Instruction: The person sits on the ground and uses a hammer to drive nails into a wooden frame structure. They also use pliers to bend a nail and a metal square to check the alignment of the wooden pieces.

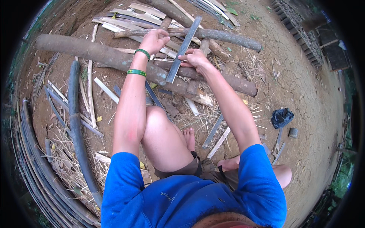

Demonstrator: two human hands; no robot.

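A flat, dark grey bamboo strip (185, 49) slants across the logs. My right hand (194, 59) grips it by the edge near its middle, thumb on top. To the left of the strip, apart from it, my left hand (154, 41) hovers above the wood with its fingers curled inward. Whether anything is between those fingers I cannot make out. Below the hands lie a thick log (83, 48), a thinner branch (228, 37) and a shorter log (239, 84). Pale split strips (127, 24) are heaped beyond the left hand.
A dark bamboo pole (74, 95) lies to my left, with a bundle of long poles (42, 155) farther out. On the right are a black plastic bag (282, 117), a small cylinder (293, 132) and a bladed tool (278, 146). Loose strips (218, 142) lie near my feet.
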